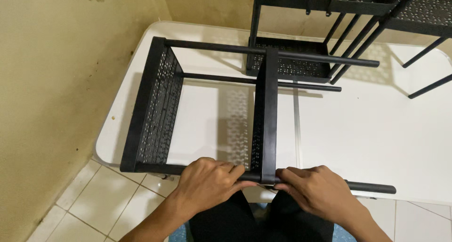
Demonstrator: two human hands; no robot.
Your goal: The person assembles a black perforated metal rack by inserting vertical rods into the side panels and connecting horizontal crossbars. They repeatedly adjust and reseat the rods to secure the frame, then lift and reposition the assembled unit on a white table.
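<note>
Both my hands close around the near black rod [301,181] of a metal rack frame [212,105] lying on its side on the white table [376,129]. My left hand [207,183] wraps the rod just left of the middle perforated panel [269,115], and my right hand [318,190] has its grip on the rod just right of that panel, fingertips touching its lower edge. So each grip is clenched on the same rod, with the panel's sleeve between them.

Judging by how things lie, the frame is partly built: the left perforated end panel [153,110] sits on the rods, the middle panel is threaded some way along, and the right ends of the three rods stick out bare, with no panel there yet. That right end looks like what is left.

At the far side of the table stands another black rack [339,6] with perforated shelves and slanted rods, apparently further along. A yellowish wall [56,82] runs along the left, and pale floor tiles [103,204] show below the table's near edge. I see no packages, labels or signs anywhere.
</note>
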